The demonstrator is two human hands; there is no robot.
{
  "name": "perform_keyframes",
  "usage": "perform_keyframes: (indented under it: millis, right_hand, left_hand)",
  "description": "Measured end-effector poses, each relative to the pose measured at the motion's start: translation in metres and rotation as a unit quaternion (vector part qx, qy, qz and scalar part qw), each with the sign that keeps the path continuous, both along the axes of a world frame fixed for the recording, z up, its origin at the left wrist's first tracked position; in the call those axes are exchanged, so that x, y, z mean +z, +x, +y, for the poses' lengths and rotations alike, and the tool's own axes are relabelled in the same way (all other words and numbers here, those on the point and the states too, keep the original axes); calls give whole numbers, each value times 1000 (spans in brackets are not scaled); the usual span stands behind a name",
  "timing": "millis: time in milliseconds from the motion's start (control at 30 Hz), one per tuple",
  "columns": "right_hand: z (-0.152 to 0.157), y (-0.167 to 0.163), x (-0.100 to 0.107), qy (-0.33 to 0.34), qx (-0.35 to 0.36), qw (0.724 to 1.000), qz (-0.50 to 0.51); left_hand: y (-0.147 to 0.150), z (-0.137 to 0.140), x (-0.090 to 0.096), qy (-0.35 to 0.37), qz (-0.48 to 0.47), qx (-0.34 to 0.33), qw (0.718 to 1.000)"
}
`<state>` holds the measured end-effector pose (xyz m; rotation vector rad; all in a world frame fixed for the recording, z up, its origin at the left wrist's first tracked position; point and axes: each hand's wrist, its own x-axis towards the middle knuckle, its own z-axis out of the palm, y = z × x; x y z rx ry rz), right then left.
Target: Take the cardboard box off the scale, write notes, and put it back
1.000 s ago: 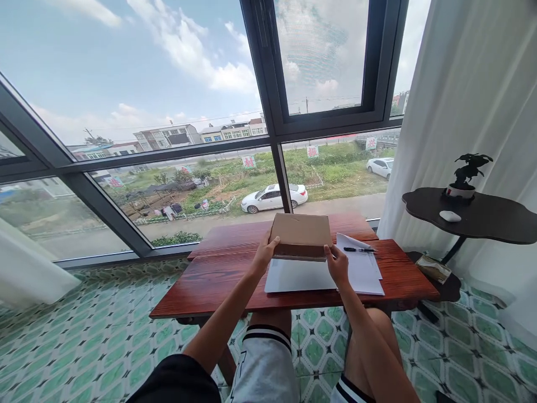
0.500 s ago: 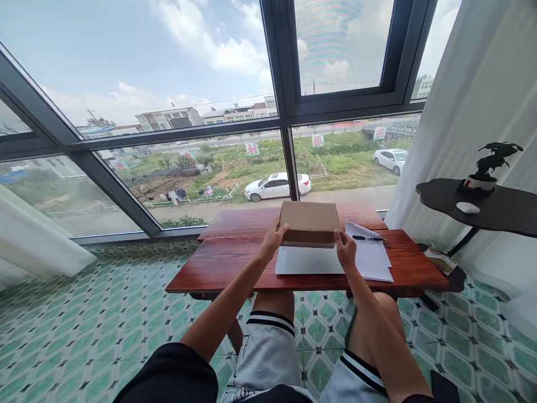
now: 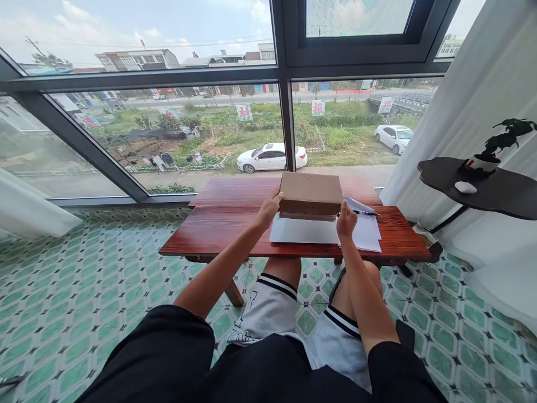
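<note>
Cardboard box [image 3: 311, 193] sits toward the far middle of the desk [image 3: 218, 232], near edge lifted a little off the white sheet [image 3: 302, 230] under it, far edge seems to rest down. Box long axis runs left-right, parallel to the desk's near edge. Left hand [image 3: 269, 209] grips the box's near-left corner, thumb on top, fingers tucked under; right hand [image 3: 346, 219] pinches the near-right corner, fingers curled around the edge. Both hands closed on the box, one at each end, about equally near; box lies straight ahead of the person, between the two forearms. White sheet lies flat on the desk's near-middle, partly covered by the box. Right of it a loose stack of papers [image 3: 368, 233] reaches toward the desk's right edge, a black pen [image 3: 364, 212] lying across the top of the stack, just beside the box's right end. Desk is red-brown wood, low, on a green patterned tile floor [image 3: 84, 296]. Off the desk's right end, a dark side table [image 3: 495, 193] holds a small potted plant [image 3: 489, 157] and a white oval object [image 3: 465, 187]. Window behind, white curtain [image 3: 482, 84] at right.
</note>
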<state>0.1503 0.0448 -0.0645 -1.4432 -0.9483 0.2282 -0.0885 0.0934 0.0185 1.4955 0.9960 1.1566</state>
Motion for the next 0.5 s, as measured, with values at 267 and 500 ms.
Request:
perform_keyframes:
  millis: [267,500]
  right_hand:
    - [3,-2,5,-16,-47,998,-25]
    - [0,-1,4,-42,-83,995,-25]
  left_hand:
    - [1,0,-7,-54,8,8,998]
    - [4,-3,-15,-79,11,9,997]
